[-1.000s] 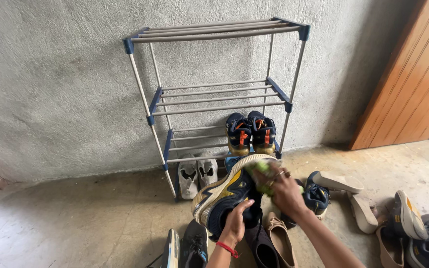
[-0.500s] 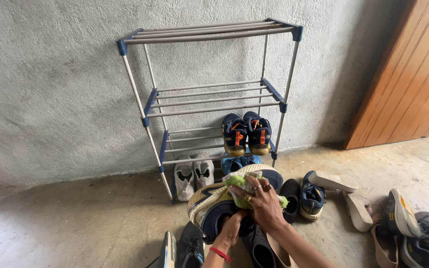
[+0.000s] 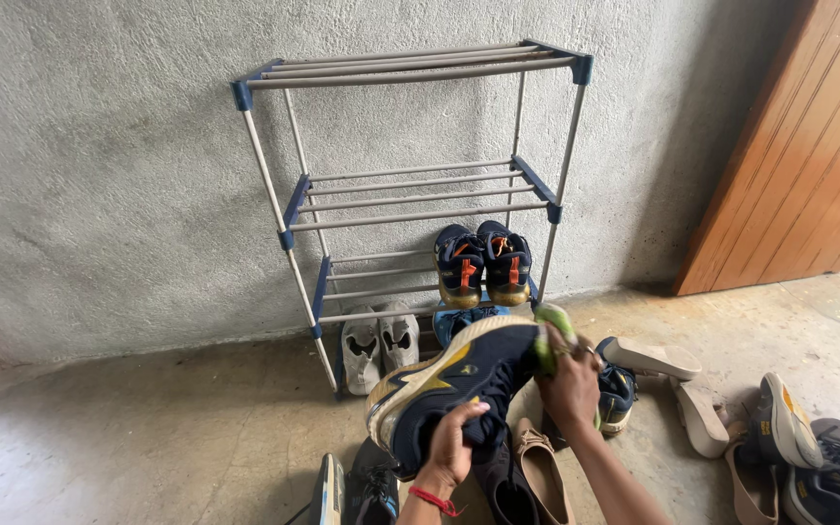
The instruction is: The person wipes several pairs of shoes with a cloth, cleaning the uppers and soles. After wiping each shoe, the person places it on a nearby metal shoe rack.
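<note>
Now green cloth [image 3: 548, 335] at shoe [image 3: 454, 384] toe.

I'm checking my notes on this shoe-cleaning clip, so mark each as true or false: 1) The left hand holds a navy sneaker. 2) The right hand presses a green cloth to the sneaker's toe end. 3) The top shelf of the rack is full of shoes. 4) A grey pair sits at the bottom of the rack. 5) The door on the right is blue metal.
1) True: the left hand holds the navy sneaker.
2) True: the right hand presses the green cloth there.
3) False: the top shelf is bare.
4) True: grey pair, low on the left.
5) False: the door is orange-brown wood.
</note>
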